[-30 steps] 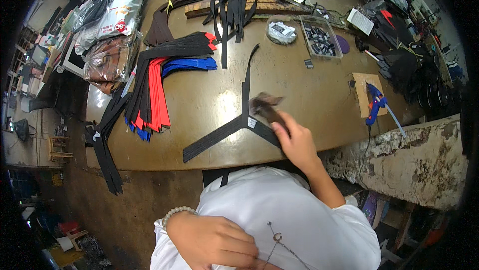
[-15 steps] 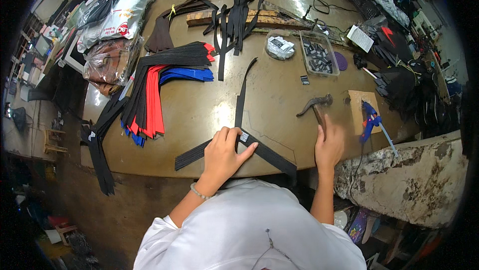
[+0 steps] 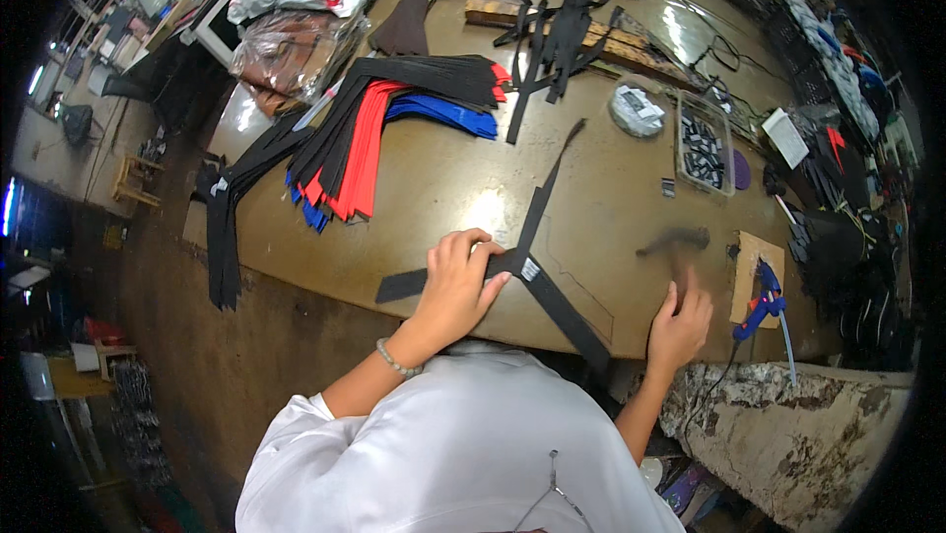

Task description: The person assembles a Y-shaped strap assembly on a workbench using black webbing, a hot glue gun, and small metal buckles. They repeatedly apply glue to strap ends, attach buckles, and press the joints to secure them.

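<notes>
Head view: your left hand (image 3: 455,285) lies open, pressing the black straps (image 3: 532,272) where they cross near the worktop (image 3: 434,188) front edge. Your right hand (image 3: 680,321) grips a blurred hammer (image 3: 675,242). Keep fingertips clear of the joint; strike squarely.

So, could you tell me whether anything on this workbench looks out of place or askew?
Only one thing: some long black strips droop over the left edge of the brown workbench instead of lying flat. Otherwise the left hand presses the Y-shaped black strap piece, and the right hand holds a blurred hammer.
</notes>
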A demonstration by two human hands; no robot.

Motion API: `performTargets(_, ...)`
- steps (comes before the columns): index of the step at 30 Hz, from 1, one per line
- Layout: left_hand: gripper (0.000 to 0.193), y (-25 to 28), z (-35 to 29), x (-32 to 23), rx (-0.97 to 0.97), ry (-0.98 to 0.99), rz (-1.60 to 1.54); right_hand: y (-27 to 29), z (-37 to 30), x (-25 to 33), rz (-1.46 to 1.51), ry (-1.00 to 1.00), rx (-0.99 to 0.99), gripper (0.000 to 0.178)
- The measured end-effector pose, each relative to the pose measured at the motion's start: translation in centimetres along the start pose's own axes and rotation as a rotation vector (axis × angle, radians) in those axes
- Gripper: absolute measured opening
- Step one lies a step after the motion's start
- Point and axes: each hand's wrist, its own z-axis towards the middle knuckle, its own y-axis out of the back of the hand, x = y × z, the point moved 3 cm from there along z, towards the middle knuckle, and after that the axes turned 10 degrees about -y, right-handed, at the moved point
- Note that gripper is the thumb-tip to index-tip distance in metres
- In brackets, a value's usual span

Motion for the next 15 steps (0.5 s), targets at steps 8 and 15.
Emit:
performTargets(8,0.011,3.7,2.5,0.7,0.058,-0.056,-0.219,0.3,0.1,0.2,-0.003,0.000,0.022,0.036)
performTargets(15,0.013,23.3,-2.7,10.7,-0.825,0.205,0.302,0.0,0.1,0.1,-0.013,0.002,0.025,0.036)
